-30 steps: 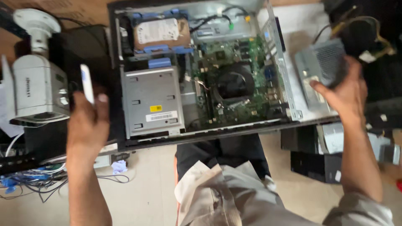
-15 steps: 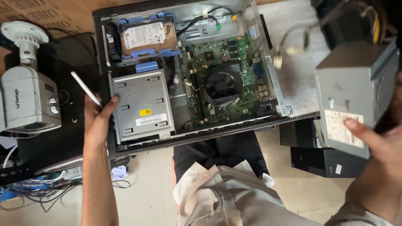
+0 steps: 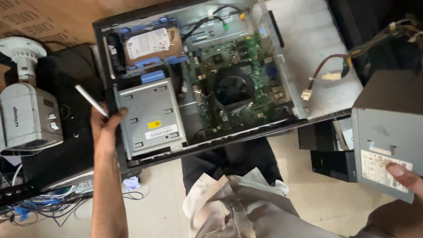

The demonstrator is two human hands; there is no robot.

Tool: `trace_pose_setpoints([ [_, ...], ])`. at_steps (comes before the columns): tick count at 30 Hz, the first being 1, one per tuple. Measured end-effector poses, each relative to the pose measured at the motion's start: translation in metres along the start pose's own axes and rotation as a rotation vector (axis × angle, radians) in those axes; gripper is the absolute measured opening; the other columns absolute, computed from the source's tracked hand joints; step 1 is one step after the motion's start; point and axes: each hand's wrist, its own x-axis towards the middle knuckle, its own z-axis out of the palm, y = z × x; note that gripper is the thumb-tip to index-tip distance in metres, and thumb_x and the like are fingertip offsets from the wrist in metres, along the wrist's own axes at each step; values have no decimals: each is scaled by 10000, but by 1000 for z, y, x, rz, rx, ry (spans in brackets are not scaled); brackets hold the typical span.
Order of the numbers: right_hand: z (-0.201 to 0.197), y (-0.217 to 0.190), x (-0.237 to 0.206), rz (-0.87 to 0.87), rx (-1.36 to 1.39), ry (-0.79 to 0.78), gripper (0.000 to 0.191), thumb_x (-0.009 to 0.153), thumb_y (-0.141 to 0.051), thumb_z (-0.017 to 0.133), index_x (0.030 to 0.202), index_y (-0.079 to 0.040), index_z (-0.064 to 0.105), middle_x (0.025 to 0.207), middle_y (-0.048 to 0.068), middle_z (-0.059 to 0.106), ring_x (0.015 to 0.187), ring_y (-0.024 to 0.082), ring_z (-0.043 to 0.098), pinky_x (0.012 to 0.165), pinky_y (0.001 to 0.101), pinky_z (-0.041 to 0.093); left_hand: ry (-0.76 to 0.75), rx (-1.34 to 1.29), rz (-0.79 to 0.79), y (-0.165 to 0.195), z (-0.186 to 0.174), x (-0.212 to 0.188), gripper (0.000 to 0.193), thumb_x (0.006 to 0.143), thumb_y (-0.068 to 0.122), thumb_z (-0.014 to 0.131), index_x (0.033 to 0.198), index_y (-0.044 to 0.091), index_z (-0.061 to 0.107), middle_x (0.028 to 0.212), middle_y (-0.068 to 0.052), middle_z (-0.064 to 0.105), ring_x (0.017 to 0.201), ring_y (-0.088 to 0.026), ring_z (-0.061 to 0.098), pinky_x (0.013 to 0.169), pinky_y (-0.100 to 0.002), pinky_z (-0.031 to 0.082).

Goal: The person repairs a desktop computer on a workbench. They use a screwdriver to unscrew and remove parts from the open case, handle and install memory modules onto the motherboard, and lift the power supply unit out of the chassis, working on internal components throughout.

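An open desktop computer case point(image 3: 308, 83) lies flat in front of me, showing a green motherboard point(image 3: 246, 66) with a black fan point(image 3: 232, 88), a hard drive point(image 3: 150, 44) in blue brackets and a grey metal drive bay point(image 3: 147, 117). My left hand point(image 3: 105, 128) rests on the case's left edge beside the drive bay and holds a thin white stick-like tool point(image 3: 90, 100). My right hand point(image 3: 405, 176) grips a grey power supply box point(image 3: 387, 136), lifted clear of the case at the right, its cables point(image 3: 335, 70) trailing over the empty bay.
A white security camera point(image 3: 28, 114) sits at the left on a black surface. Tangled wires and a power strip point(image 3: 53, 194) lie on the floor below it. Black boxes point(image 3: 330, 154) stand under the case's right end. My lap is below the case.
My right hand has carried the power supply farther right and nearer to me, out of the case. My left hand has dropped from mid-air onto the case's left edge.
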Motion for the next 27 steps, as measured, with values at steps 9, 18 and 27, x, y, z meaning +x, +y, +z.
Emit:
trace_pose_setpoints([
  [9, 18, 11, 22, 4, -171, -85, 675, 849, -269, 753, 1467, -33, 620, 1243, 221, 765, 1141, 345, 730, 960, 486, 565, -124, -96, 62, -28, 49, 18, 506, 823, -8, 756, 1271, 34, 523, 1108, -8, 574, 1037, -129, 575, 929, -292, 502],
  [18, 65, 19, 31, 30, -179, -33, 721, 802, -299, 784, 1448, -37, 605, 1266, 206, 738, 1165, 327, 711, 1001, 462, 549, -291, 41, 167, -22, 108, 27, 425, 900, 74, 752, 1227, 6, 488, 1036, -30, 617, 945, -115, 606, 767, -286, 562],
  [27, 98, 33, 17, 27, -169, 11, 768, 754, -329, 815, 1430, -41, 589, 1288, 191, 711, 1188, 309, 692, 1043, 439, 533, -353, 221, 216, -25, 95, 45, 451, 915, 205, 792, 1114, 9, 438, 976, -79, 680, 880, -137, 700, 687, -314, 628],
])
